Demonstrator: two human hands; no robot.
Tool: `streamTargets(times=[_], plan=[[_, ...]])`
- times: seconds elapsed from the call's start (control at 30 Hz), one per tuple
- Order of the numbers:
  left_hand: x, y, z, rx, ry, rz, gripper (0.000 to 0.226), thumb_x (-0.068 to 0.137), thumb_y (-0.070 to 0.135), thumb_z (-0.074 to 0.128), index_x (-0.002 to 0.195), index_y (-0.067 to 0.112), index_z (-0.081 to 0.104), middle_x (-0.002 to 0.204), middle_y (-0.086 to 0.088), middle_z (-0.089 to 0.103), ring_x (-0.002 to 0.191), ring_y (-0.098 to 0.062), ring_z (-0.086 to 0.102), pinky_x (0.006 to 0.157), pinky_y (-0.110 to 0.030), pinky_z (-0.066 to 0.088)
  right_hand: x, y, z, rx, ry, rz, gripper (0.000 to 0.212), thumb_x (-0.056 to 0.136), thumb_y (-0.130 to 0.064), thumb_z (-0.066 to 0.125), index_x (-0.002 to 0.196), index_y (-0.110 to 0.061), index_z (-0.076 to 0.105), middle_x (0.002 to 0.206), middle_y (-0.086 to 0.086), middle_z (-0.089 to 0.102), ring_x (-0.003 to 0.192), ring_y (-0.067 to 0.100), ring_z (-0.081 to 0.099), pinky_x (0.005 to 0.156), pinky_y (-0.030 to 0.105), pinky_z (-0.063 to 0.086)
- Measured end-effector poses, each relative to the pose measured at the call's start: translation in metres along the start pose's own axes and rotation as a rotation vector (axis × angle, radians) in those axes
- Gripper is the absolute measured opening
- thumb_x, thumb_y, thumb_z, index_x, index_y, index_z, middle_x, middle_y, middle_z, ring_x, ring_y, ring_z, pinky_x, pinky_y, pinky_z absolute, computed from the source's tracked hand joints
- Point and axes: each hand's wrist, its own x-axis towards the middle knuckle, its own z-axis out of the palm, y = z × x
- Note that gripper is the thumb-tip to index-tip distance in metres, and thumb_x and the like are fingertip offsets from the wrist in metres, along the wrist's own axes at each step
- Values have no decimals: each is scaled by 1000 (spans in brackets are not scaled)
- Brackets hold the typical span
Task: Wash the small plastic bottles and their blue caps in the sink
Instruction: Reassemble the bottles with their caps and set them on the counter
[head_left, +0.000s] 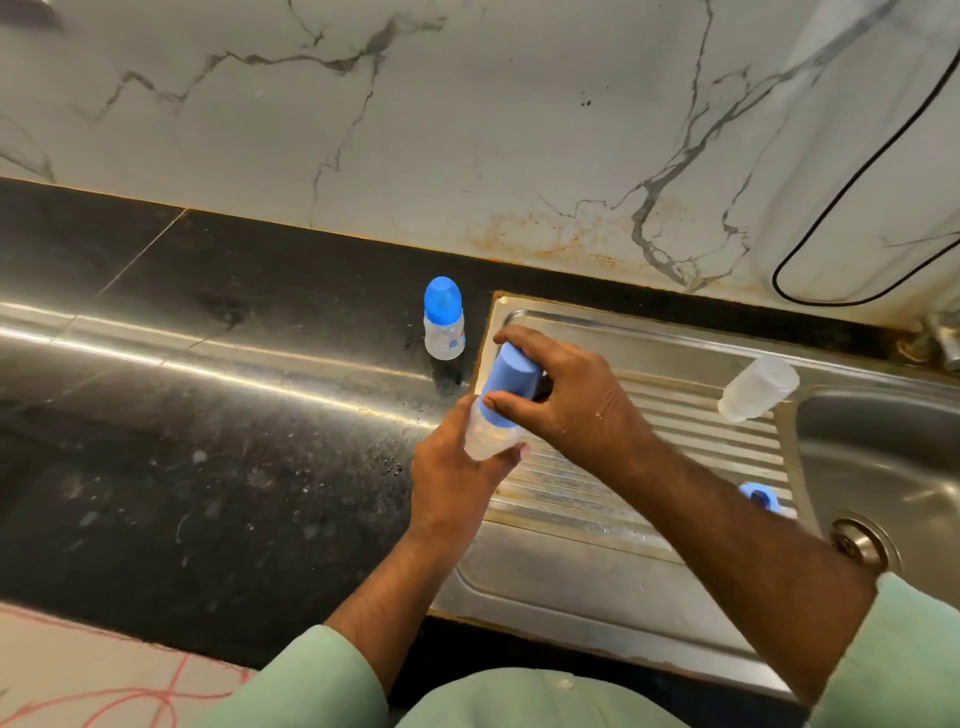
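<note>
Your left hand (452, 467) grasps the clear body of a small plastic bottle (488, 439), fingers wrapped round its lower part. Your right hand (561, 395) grips the blue cap (509, 382) on that bottle, thumb on the near side and fingers over the far side. The bottle is held tilted, cap end pointing up and away from you, above the left edge of the sink drainboard (649, 467). Droplets show inside the clear body; whether it holds any liquid cannot be told.

A second bottle (444, 319) stands upright on the black bench (208, 415), just beside the drainboard's left rim, with its blue cap fitted. It carries a small blue mark on the lower body; the writing is too small to read.

A third, uncapped clear bottle (758, 388) lies tilted at the far right of the drainboard, near the edge of the sink basin (883, 457). No contents are visible in it.

A loose blue part (761, 496) rests on the drainboard beside the basin, partly hidden by your right forearm.

A tap fitting (940, 338) sits at the far right corner. A black cable (857, 182) loops across the marble wall (467, 130).
</note>
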Motion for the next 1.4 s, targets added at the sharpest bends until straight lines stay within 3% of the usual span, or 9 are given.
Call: streamTargets(times=[0.13,0.23,0.33,0.63,0.8,0.9,1.13,1.27,1.4], plan=[[26,-7,-10,37,26,29,59,75,34,83,127,25,56,108,13,65,90,1,62,78,-6,47,14,-2,30,177,194,-12,67,79,-29,80,135,-16,45,114,-11,51,93,4,53,83,9,48],[57,-27,-17,197,105,-25,54,74,35,83,121,23,59,111,5,65,103,-16,59,90,-42,49,39,-3,57,307,196,33,82,77,-24,82,145,-20,35,116,-11,52,91,2,55,78,0,44],[78,-48,-17,230,122,-93,50,75,32,82,119,23,60,112,6,56,106,-19,57,93,-54,47,57,3,84,356,146,88,87,80,-16,80,149,-24,29,129,0,56,106,7,56,86,5,43],[86,-83,-5,219,133,-155,57,75,40,83,123,34,53,112,10,60,107,-18,61,95,-54,50,71,21,100,313,18,155,85,84,-18,75,152,-22,24,130,6,59,112,19,59,98,31,48],[70,-85,-14,324,151,-277,95,68,41,88,144,31,32,137,-2,50,125,-26,52,107,-56,39,49,32,84,301,0,182,74,83,-14,76,146,-24,37,113,-4,59,100,8,54,91,23,47],[29,-63,-10,355,267,-222,71,73,32,86,131,21,45,127,-5,51,120,-25,49,103,-49,36,19,49,59,269,21,211,54,85,-13,74,134,-18,54,122,2,64,106,12,58,95,25,49],[-34,-8,91,289,-301,197,28,86,22,74,112,17,66,113,3,56,94,-16,60,79,-36,53,-83,134,-17,158,193,343,13,79,-8,76,92,-8,76,85,-5,69,82,13,65,82,33,53],[-29,29,155,498,-480,137,47,94,21,62,139,23,49,145,-1,37,107,-30,62,85,-39,53,-138,203,-58,-97,169,484,19,83,-15,72,102,-18,73,103,-2,68,99,18,62,89,35,50],[-9,44,184,691,-487,-4,60,98,16,52,152,28,29,161,-9,17,120,-40,56,91,-46,52,-164,250,-78,-316,-93,587,48,82,-25,69,128,-32,59,127,-1,55,117,26,53,98,38,45]])
